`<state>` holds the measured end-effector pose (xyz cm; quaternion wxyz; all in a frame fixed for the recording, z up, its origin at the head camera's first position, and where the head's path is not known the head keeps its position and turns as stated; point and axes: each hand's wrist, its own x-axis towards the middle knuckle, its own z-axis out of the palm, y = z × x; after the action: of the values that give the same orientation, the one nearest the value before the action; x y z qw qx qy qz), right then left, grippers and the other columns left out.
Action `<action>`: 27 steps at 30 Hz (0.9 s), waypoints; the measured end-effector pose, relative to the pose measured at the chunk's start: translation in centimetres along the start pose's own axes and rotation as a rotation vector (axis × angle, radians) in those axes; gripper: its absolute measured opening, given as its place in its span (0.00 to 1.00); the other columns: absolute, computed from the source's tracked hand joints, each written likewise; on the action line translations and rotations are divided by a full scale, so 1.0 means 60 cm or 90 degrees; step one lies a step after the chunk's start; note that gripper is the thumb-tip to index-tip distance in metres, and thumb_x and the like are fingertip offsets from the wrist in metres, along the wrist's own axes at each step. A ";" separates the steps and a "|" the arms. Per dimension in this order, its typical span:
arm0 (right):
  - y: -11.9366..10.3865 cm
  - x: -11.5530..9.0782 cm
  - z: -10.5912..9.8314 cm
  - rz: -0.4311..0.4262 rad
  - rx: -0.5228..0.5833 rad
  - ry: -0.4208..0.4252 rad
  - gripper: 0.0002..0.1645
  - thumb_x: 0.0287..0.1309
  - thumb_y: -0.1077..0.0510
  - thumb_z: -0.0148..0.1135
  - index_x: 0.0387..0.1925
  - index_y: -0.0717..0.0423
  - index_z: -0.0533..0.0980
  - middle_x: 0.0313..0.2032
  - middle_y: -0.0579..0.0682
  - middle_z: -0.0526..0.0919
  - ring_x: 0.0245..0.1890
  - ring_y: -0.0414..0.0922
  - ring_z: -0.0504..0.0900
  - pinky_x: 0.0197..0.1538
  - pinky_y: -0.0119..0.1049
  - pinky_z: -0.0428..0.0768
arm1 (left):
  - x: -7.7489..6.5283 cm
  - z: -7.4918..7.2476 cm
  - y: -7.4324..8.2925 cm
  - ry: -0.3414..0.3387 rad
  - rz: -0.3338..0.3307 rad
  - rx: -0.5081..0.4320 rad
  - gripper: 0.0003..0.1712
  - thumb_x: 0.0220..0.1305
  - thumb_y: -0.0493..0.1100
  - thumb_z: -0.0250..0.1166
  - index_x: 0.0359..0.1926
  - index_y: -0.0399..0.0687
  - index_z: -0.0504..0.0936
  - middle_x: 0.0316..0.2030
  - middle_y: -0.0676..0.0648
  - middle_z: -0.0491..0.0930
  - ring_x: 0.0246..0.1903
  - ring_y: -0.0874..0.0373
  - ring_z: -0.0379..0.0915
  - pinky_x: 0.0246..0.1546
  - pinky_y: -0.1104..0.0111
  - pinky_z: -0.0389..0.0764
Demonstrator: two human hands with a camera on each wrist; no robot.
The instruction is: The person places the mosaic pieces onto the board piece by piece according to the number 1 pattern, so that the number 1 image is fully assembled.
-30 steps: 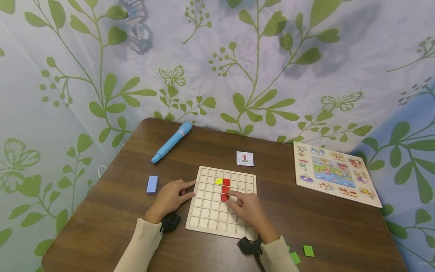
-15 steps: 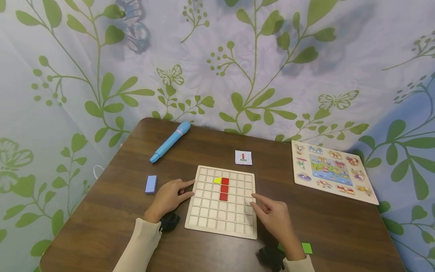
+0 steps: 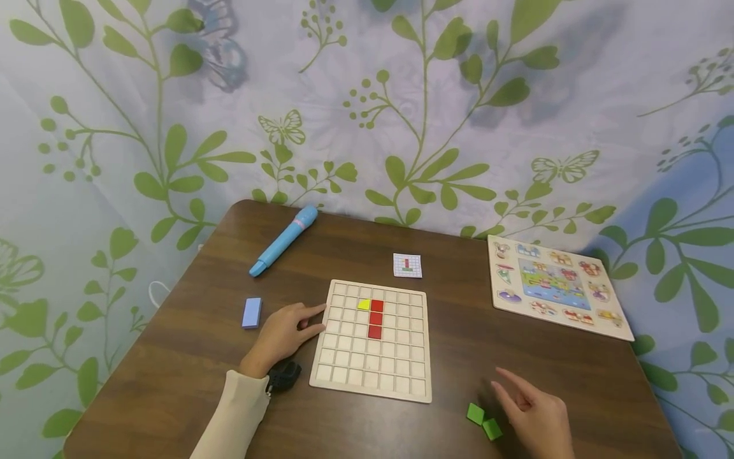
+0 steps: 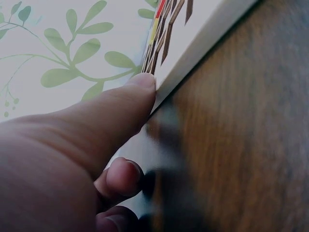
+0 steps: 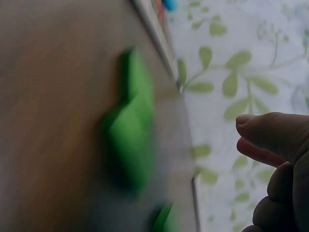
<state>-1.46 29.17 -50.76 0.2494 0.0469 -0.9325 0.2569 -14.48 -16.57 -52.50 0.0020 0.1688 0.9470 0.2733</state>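
A wooden grid board (image 3: 369, 382) lies on the table. Three red square tiles (image 3: 375, 317) form a column in its cells, and a yellow tile (image 3: 364, 305) with one cut-off corner sits left of the top one. My left hand (image 3: 282, 341) touches the board's left edge with thumb and a finger; in the left wrist view the thumb (image 4: 140, 84) presses against the rim. My right hand (image 3: 536, 411) hovers beside two green square tiles (image 3: 483, 421), thumb and index finger extended and apart, holding nothing. In the right wrist view another green tile (image 5: 164, 220) shows at the bottom.
A small printed pattern card (image 3: 407, 266) lies behind the board. Left of my left hand is a blue block (image 3: 251, 313), and a blue toy microphone (image 3: 283, 240) lies farther back. A picture puzzle board (image 3: 499, 290) occupies the back right, before a leaf-patterned curtain (image 3: 344, 95).
My right hand has let go of the lowest red tile and moved right and toward me, off the board to the green tiles. The left hand stays at the board's edge.
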 end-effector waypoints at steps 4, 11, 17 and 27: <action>0.021 -0.033 -0.013 0.047 -0.043 0.006 0.19 0.43 0.63 0.82 0.42 0.52 0.89 0.14 0.29 0.53 0.13 0.25 0.46 0.19 0.25 0.52 | -0.001 -0.001 -0.004 0.006 0.000 -0.002 0.29 0.65 0.56 0.72 0.66 0.60 0.82 0.24 0.58 0.65 0.22 0.63 0.58 0.27 0.67 0.63; 0.038 -0.063 -0.026 0.091 -0.078 -0.001 0.20 0.45 0.62 0.82 0.44 0.51 0.88 0.14 0.30 0.53 0.12 0.28 0.49 0.19 0.27 0.52 | -0.006 -0.002 -0.008 0.013 0.000 -0.005 0.28 0.65 0.55 0.72 0.65 0.59 0.82 0.24 0.59 0.65 0.22 0.63 0.57 0.27 0.68 0.63; 0.045 -0.080 -0.029 0.148 -0.116 -0.036 0.21 0.49 0.59 0.80 0.47 0.54 0.87 0.13 0.36 0.56 0.12 0.32 0.50 0.18 0.29 0.52 | -0.005 -0.001 -0.008 0.009 0.007 -0.003 0.28 0.66 0.55 0.71 0.65 0.58 0.82 0.24 0.59 0.65 0.22 0.64 0.58 0.27 0.68 0.63; 0.048 -0.095 -0.030 0.208 -0.134 -0.110 0.24 0.52 0.53 0.80 0.50 0.55 0.85 0.12 0.40 0.57 0.12 0.35 0.50 0.20 0.30 0.52 | 0.001 0.003 -0.005 0.000 0.008 0.002 0.28 0.66 0.55 0.71 0.66 0.60 0.81 0.24 0.59 0.65 0.22 0.64 0.58 0.27 0.68 0.62</action>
<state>3.67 32.33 -53.52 0.1271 -0.1091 -0.9675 0.1896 -14.60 -16.67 -52.80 -0.0001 0.1748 0.9463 0.2720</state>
